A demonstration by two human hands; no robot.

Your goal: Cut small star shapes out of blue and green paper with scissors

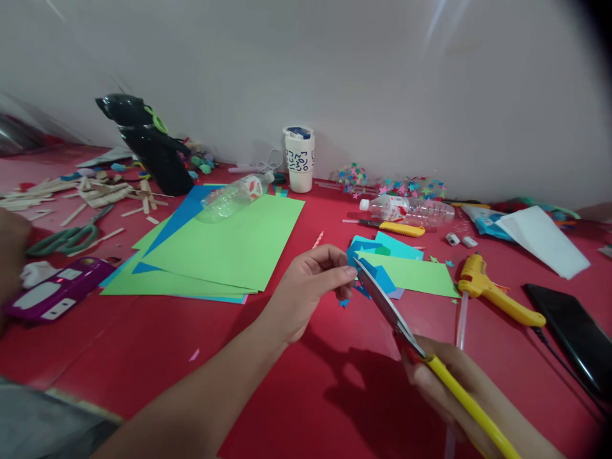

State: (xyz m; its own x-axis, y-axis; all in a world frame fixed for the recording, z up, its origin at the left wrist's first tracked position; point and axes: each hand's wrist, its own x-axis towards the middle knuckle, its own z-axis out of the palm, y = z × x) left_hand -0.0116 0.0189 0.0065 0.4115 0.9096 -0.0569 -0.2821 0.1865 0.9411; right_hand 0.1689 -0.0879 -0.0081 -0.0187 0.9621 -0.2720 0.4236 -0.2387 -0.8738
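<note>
My left hand (310, 284) is raised over the table, thumb and fingers pinched together. Whatever is between the fingertips is too small to make out. Scissors (389, 309) with yellow handles are gripped in my right hand (449, 376), and their blade tips reach close to my left fingertips. Behind the blades lie blue paper scraps (382, 278) and a green paper strip (415, 273), partly hidden by the hand and scissors. Small blue paper stars (343, 304) are scattered close by.
Green sheets (229, 248) with a plastic bottle (239, 194) on them lie left. Right are a yellow glue gun (497, 296), a phone (568, 331) and a yellow cutter (401, 229). A cup (299, 159) stands behind. Another person's arm (12, 255) is at the left edge.
</note>
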